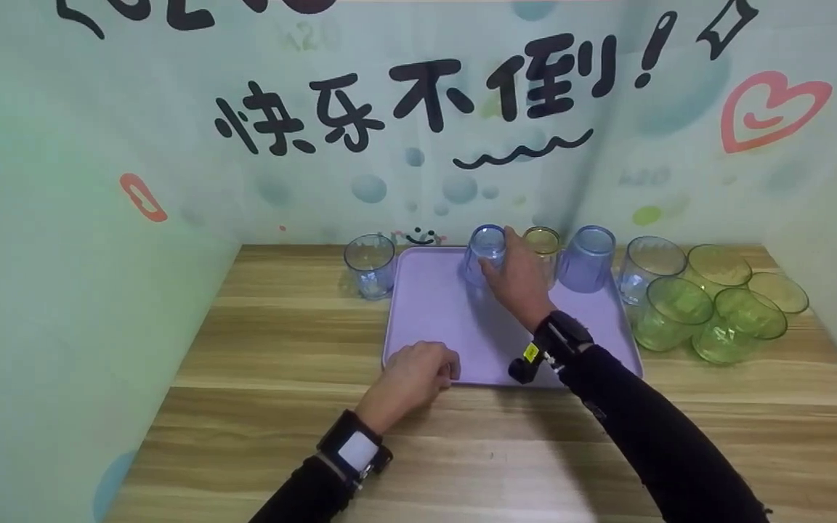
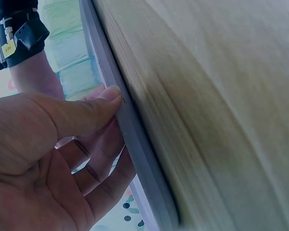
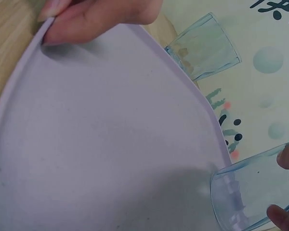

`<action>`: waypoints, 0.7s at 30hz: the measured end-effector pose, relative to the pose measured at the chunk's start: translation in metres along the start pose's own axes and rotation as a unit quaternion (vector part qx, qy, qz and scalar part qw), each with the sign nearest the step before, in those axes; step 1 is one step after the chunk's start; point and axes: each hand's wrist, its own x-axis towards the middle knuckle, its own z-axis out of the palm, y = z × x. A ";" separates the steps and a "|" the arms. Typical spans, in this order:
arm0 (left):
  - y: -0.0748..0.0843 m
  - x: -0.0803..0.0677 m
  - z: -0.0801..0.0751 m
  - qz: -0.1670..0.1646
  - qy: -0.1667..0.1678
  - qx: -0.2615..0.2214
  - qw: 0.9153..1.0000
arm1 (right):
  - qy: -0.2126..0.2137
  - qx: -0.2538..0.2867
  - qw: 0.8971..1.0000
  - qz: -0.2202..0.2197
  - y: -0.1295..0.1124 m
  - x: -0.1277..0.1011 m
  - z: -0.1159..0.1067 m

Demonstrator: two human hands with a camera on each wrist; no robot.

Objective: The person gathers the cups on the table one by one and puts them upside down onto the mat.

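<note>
Black characters "快乐不倒!" on the backdrop wall (image 1: 418,102)

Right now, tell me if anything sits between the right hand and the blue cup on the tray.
Nothing does. The right hand already grips the blue cup at the far side of the tray; its fingers touch the glass directly.

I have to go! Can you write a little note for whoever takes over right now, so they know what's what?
Left hand: pinches the near left edge of the flat lilac plastic tray, steadying it on the wooden table.
Right hand: grips a clear blue plastic cup at the tray's back edge.
Done: a yellow-green cup and another blue cup stand at the back of the tray.
Left: one blue cup sits off the tray on the left; a clear cup and green cups wait on the right.
</note>
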 end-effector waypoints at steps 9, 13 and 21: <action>-0.001 0.000 0.001 0.014 0.013 0.006 1.000 | 0.020 -0.038 0.998 -0.035 0.002 0.003 0.004; -0.002 0.000 0.001 0.021 0.019 0.009 1.000 | 0.016 -0.041 0.998 -0.033 0.002 0.004 0.004; -0.003 -0.001 0.001 0.016 0.015 0.001 1.000 | -0.011 -0.015 1.000 -0.025 0.002 0.005 0.006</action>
